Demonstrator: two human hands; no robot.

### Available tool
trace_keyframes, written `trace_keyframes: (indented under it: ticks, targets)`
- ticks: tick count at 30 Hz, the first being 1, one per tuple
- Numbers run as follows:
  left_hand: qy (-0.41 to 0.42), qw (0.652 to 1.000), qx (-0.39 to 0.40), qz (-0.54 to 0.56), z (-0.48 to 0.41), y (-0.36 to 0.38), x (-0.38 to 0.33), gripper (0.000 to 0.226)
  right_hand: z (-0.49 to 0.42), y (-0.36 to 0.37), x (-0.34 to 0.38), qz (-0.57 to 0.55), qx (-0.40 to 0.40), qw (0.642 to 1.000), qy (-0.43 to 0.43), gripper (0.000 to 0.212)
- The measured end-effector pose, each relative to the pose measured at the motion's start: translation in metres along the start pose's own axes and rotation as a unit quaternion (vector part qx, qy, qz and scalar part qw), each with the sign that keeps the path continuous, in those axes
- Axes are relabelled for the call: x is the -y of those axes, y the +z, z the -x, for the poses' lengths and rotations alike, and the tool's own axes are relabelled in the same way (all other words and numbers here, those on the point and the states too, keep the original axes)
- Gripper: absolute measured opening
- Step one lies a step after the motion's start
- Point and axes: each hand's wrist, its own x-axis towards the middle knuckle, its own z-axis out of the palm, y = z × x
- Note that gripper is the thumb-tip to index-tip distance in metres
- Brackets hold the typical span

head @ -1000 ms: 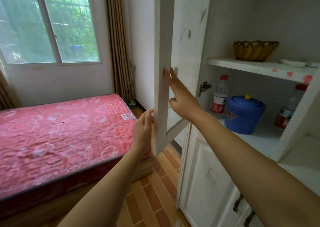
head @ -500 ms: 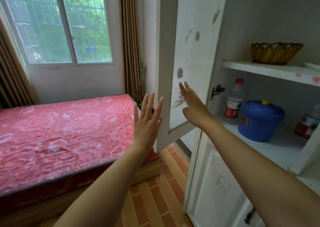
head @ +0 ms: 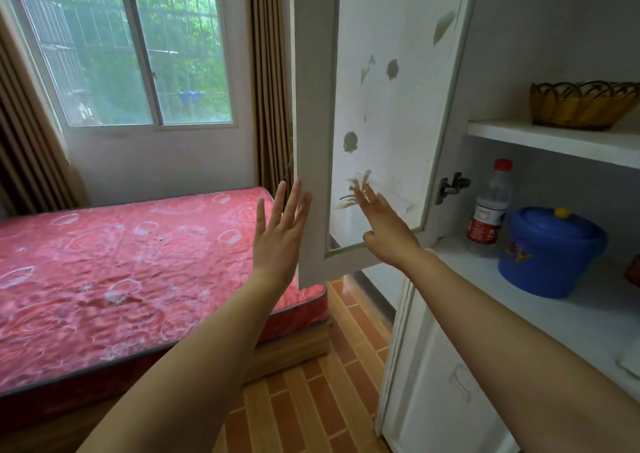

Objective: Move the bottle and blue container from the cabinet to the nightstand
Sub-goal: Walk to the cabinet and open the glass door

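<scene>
A clear plastic bottle (head: pixel 490 210) with a red cap and red label stands on the lower cabinet shelf (head: pixel 540 317). Right beside it sits a blue lidded container (head: pixel 550 252) with a yellow knob. The white cabinet door (head: pixel 381 106) stands swung open to the left. My left hand (head: pixel 278 234) is open with spread fingers, just left of the door's edge. My right hand (head: pixel 384 224) is open, fingers flat against the door's inner glass panel. Neither hand holds anything. No nightstand is in view.
A woven basket (head: pixel 581 104) rests on the upper shelf. Part of a red-labelled object (head: pixel 633 269) shows at the right edge. A bed with a red mattress (head: pixel 138 265) fills the left. Brick-pattern floor (head: pixel 311 400) lies between bed and cabinet. A window and curtains are behind.
Both hands have let go of the door's edge and spread open. The door has swung wider open. My view has shifted, so the shelf objects sit further right.
</scene>
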Motion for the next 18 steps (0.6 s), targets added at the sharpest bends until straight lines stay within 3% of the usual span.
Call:
trace_keyframes:
  ticks: [9,14,18]
  targets:
    - [0.013,1.0,0.005,0.027,-0.004,0.007,-0.001,0.064,-0.008,0.009,-0.002,0.026,-0.003,1.0,0.009,0.085]
    - [0.015,0.997,-0.047,0.057,-0.005,0.001,-0.015,0.065,0.007,-0.001,-0.005,0.027,-0.018,0.999,0.019,0.076]
    - [0.05,0.98,-0.061,0.183,-0.011,-0.016,-0.046,0.059,0.033,-0.022,-0.019,0.036,-0.053,0.997,0.047,0.067]
